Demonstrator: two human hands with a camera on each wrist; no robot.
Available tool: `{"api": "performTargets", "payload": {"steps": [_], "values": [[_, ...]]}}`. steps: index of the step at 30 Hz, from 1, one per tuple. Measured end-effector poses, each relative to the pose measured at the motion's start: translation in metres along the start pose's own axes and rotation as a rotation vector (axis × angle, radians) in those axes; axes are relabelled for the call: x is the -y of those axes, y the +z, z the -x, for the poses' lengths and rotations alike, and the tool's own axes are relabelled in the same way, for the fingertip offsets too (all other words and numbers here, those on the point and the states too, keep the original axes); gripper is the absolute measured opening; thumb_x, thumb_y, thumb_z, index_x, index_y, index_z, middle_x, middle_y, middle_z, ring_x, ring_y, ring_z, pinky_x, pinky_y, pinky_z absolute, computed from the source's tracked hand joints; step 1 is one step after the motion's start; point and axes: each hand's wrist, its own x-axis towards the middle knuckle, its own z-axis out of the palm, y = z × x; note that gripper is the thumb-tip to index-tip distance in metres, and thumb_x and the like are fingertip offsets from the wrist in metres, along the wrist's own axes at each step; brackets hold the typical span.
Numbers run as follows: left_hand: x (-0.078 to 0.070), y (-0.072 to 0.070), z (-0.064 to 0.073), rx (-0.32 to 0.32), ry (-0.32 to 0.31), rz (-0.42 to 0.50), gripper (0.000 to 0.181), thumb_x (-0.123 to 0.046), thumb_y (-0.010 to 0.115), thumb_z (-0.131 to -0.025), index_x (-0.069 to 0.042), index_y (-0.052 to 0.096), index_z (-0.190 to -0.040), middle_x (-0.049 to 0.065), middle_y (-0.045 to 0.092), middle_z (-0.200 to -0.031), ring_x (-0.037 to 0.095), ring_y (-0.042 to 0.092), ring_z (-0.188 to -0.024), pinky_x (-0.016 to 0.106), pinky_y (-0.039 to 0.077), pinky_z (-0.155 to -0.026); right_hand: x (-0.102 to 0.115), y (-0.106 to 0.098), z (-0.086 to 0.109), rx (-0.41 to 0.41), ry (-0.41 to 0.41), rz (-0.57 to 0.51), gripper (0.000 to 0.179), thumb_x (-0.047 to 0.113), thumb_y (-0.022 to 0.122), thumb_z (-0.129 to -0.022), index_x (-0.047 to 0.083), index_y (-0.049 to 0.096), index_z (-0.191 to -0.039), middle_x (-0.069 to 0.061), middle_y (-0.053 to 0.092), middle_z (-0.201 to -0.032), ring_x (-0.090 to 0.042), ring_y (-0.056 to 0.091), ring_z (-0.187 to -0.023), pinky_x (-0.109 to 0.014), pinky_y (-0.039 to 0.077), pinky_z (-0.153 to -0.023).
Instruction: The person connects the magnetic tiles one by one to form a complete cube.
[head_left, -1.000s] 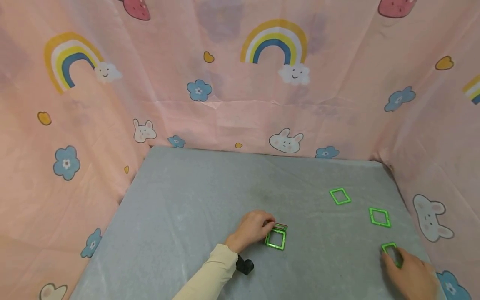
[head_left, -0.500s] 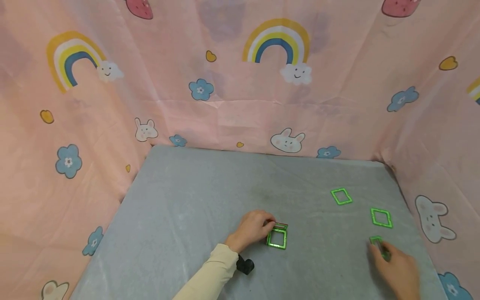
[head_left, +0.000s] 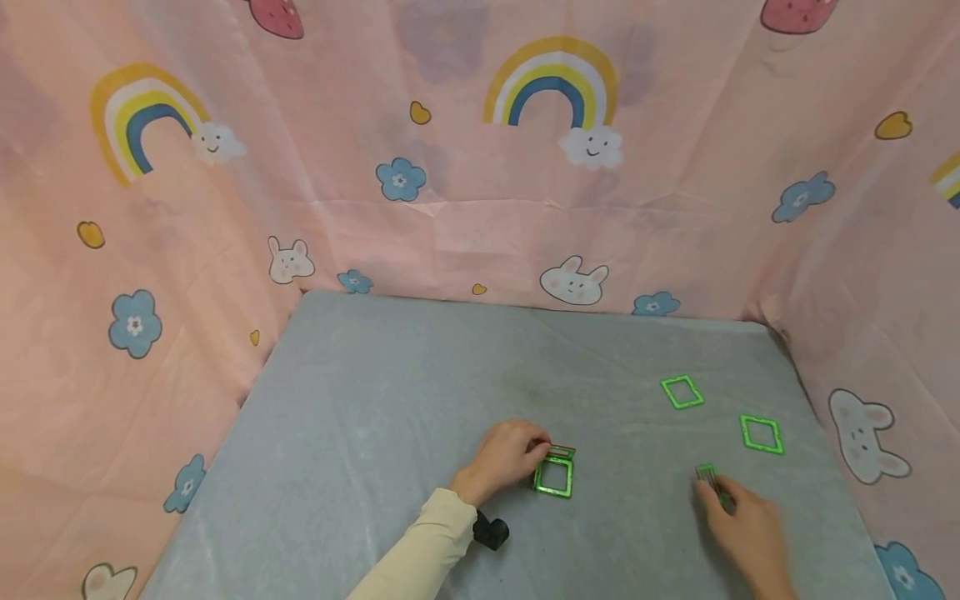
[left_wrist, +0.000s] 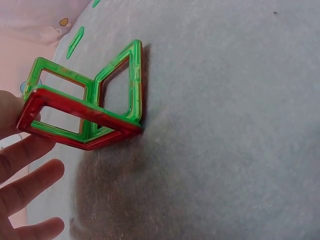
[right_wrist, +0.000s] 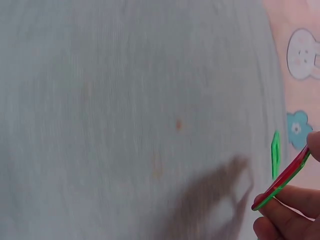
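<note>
The left hand [head_left: 504, 457] pinches joined frames [left_wrist: 92, 114]; at its three o'clock, the right hand [head_left: 752, 525] pinches a tile [right_wrist: 281, 180], probably light, stiff, slippery, best held by edges.

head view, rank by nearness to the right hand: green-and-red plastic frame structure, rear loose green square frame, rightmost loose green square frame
1. Rightmost loose green square frame: beyond the right hand
2. Rear loose green square frame: farther back, left of the first
3. Green-and-red plastic frame structure: well left, at the left hand
</note>
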Motion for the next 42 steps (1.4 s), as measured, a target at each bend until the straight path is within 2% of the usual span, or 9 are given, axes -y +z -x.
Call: {"api": "performTargets", "payload": {"steps": [14,20,27,34,42], "values": [[0.001,0.001,0.002,-0.030,0.008,-0.001,0.014,-0.022,0.064,-0.094,-0.018,0.077,-0.093,-0.008,0.070,-0.085,0.001,0.059,-0.073,0.015,0.045,-0.065,0.043,0.023,0.019,0.083,-0.019,-0.092,0.057,0.040,0.048,-0.101,-0.010,0.056,-0.128,-0.033,0.052,-0.131,-0.052,0.046,-0.122,-0.060,0.033,-0.102],[-0.001,0.001,0.002,-0.009,-0.007,0.007,0.013,-0.023,0.064,-0.094,-0.018,0.077,-0.094,-0.007,0.069,-0.085,0.002,0.059,-0.073,0.015,0.044,-0.065,0.061,0.034,0.026,0.141,-0.040,-0.162,0.059,0.042,0.047,-0.101,-0.009,0.057,-0.128,-0.031,0.055,-0.129,-0.050,0.049,-0.120,-0.059,0.037,-0.099],[0.000,0.002,0.003,-0.015,-0.012,0.014,0.013,-0.022,0.064,-0.094,-0.018,0.077,-0.093,-0.007,0.069,-0.085,0.002,0.058,-0.072,0.015,0.043,-0.065,0.081,0.044,0.033,0.189,-0.058,-0.223,0.058,0.042,0.048,-0.101,-0.009,0.057,-0.128,-0.030,0.059,-0.126,-0.047,0.054,-0.116,-0.057,0.043,-0.094],[-0.001,0.001,0.002,-0.024,-0.025,0.001,0.014,-0.022,0.064,-0.094,-0.019,0.077,-0.093,-0.008,0.069,-0.085,0.003,0.059,-0.073,0.016,0.044,-0.065,0.101,0.056,0.040,0.200,-0.046,-0.284,0.054,0.039,0.049,-0.101,-0.008,0.060,-0.126,-0.027,0.063,-0.119,-0.042,0.060,-0.108,-0.054,0.046,-0.088],[-0.001,0.001,0.003,-0.037,-0.017,-0.004,0.013,-0.022,0.064,-0.094,-0.018,0.077,-0.092,-0.007,0.069,-0.085,0.003,0.060,-0.073,0.016,0.045,-0.066,0.113,0.062,0.047,0.224,-0.031,-0.315,0.055,0.038,0.048,-0.101,-0.009,0.058,-0.127,-0.028,0.060,-0.125,-0.044,0.055,-0.117,-0.056,0.044,-0.094]]}}
